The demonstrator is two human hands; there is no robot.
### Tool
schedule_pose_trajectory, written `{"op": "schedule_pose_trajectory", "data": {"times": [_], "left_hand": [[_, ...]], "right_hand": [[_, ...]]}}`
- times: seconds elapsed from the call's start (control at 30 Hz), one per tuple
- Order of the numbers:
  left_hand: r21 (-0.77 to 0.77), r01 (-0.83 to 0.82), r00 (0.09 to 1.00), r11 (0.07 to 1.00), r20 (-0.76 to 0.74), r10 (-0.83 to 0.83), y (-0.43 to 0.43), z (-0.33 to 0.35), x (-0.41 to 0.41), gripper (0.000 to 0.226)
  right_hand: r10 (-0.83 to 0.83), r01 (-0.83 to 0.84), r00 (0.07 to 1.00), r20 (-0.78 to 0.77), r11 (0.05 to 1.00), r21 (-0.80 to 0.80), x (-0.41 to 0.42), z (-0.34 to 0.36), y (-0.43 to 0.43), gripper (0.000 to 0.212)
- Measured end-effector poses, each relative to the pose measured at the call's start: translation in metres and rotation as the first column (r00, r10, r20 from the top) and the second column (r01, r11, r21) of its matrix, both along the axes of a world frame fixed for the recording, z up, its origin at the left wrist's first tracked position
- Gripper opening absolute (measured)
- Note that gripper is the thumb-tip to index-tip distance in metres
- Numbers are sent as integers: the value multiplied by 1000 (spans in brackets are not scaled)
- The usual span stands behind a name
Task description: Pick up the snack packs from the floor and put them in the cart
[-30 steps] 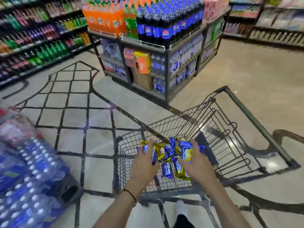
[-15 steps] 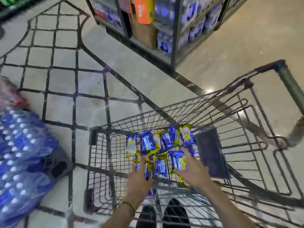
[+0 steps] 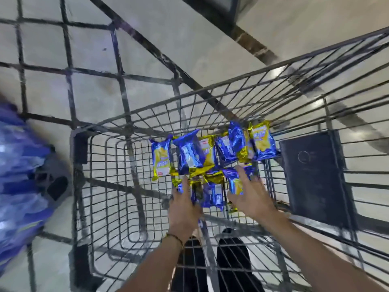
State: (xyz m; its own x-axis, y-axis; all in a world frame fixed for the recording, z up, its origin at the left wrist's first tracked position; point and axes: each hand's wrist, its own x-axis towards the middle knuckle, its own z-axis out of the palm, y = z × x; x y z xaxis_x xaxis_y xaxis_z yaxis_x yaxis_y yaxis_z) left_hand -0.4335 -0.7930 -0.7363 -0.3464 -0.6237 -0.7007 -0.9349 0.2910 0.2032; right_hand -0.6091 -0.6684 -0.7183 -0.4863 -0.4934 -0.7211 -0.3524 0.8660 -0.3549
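Observation:
Several blue and yellow snack packs (image 3: 190, 152) lie spread in a loose heap on the wire bottom of the shopping cart (image 3: 126, 120). My left hand (image 3: 185, 205) hovers over the near packs, its straight fingers touching a pack below them. My right hand (image 3: 250, 197) is beside it with spread fingers resting on a blue and yellow pack (image 3: 236, 183). Neither hand grips anything. Both forearms reach in over the cart's near rim.
A dark flat panel (image 3: 311, 175) lies in the cart to the right of the packs. Shrink-wrapped blue bottle packs (image 3: 19, 175) are stacked on the floor at the left. My black shoes (image 3: 229, 260) show through the cart's wires. The base of a shelf unit (image 3: 221, 11) crosses the top.
The view has tilted down over the cart. The bundle of packs I held in both hands now lies on the cart's bottom, and my fingers have straightened off it.

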Motion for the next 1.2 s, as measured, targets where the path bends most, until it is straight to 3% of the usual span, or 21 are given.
{"op": "schedule_pose_trajectory", "data": {"times": [0.27,0.57,0.77,0.93,1.03,1.2], "left_hand": [[-2,94,995,996,-43,-94,-10,17,1,93],[60,283,957,957,47,-286,-32,114,-11,64],[-192,463,886,866,60,-460,-54,221,-17,49],[-376,413,883,830,-60,-466,-59,319,-1,50],[-436,392,863,810,-130,-487,-62,371,14,53],[-570,308,842,762,-209,-497,-67,443,38,46]], "right_hand": [[4,2,987,-159,999,38,5,5,-7,87],[256,-243,882,-395,966,85,4,93,-7,63],[300,-335,826,-478,942,12,8,198,-26,56],[349,-449,742,-573,893,-38,23,294,-34,52],[296,-440,772,-563,888,-136,31,349,-35,50],[207,-458,719,-664,860,-227,50,421,-44,46]]}}
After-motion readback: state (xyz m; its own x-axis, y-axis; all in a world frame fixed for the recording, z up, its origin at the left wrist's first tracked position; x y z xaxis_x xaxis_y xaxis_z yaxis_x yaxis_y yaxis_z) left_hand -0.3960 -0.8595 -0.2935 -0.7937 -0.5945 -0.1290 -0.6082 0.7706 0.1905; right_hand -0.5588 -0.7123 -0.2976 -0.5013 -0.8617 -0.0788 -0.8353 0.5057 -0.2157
